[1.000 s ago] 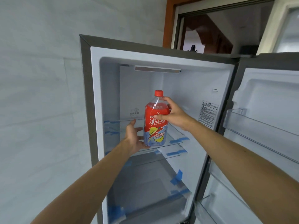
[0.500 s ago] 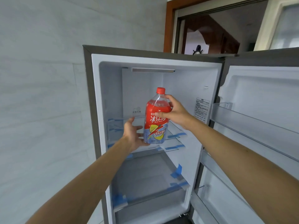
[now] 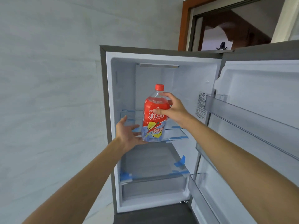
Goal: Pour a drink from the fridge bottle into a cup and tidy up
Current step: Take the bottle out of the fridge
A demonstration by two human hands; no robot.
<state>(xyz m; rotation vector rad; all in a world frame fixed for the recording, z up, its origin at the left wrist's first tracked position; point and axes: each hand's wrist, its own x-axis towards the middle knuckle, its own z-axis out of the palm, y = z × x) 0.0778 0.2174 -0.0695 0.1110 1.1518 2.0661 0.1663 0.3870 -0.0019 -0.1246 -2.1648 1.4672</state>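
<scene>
A clear plastic ice tea bottle [image 3: 153,125] with a red cap and a red, blue and yellow label is held upright in front of the open fridge [image 3: 103,110], at the height of its upper glass shelf [image 3: 176,127]. My right hand [image 3: 171,109] grips the bottle's upper part from the right, thumb across the label. My left hand [image 3: 129,135] lies under and beside the bottle's base with its fingers spread, the palm touching the bottom. No cup is in view.
The fridge door [image 3: 258,126] stands open on the right with clear door bins [image 3: 242,113]. Blue tape marks the glass shelves. A lower shelf [image 3: 153,177] holds nothing. A pale tiled wall fills the left; a wooden door frame [image 3: 182,23] rises behind.
The bottle has come slightly forward and out from the upper shelf, still in both hands. The view has drifted, so the fridge sits further right and lower.
</scene>
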